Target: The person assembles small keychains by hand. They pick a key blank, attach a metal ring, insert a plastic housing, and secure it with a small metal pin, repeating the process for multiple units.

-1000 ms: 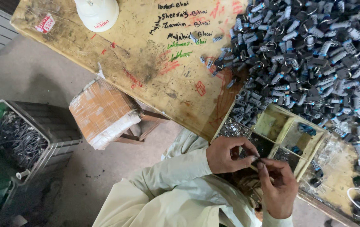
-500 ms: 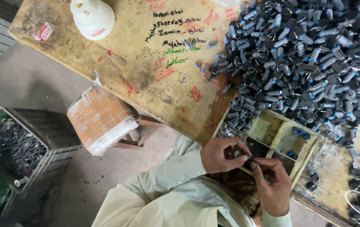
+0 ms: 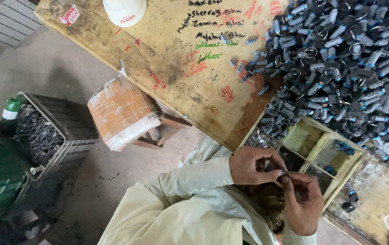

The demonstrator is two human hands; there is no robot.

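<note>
1. The left hand and right hand meet fingertip to fingertip over a divided tray; both grips pinch together on a small dark part, too tiny to identify.
2. The tray's compartments hold small metal bits, dark pieces and blue rings.
3. A pile of grey-black parts covers the worktop beyond the tray.
4. A floor crate holds dark wire pieces; a wrapped box sits beside it.
</note>
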